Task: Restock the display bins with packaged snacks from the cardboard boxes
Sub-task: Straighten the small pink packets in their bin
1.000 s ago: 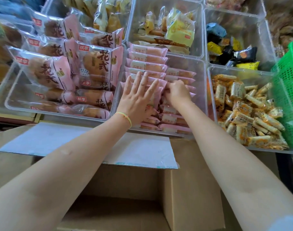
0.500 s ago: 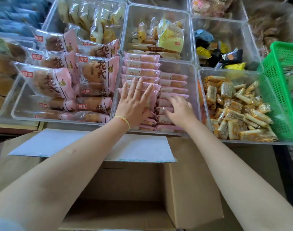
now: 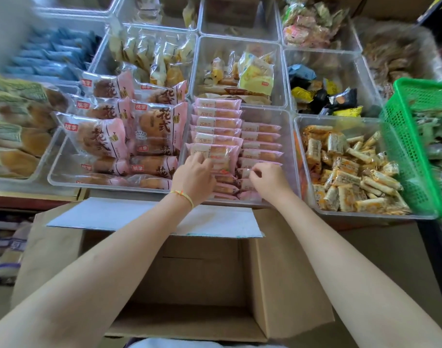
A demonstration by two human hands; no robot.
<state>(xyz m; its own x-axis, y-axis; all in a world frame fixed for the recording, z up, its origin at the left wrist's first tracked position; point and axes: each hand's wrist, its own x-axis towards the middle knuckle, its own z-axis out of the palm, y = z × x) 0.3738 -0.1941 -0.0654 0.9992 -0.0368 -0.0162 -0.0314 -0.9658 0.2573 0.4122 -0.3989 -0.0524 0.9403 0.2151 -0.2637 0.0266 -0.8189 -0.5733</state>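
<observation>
Since the earlier frame the left hand curled its flat fingers; both hands now pinch pink snack packets in the clear display bin. The right hand is just beside it. The open cardboard box lies below the wrists.

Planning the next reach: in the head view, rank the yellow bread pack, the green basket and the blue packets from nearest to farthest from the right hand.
1. Yellow bread pack, in the bin straight behind the right hand.
2. Green basket, off to the right edge.
3. Blue packets, far back left.
</observation>
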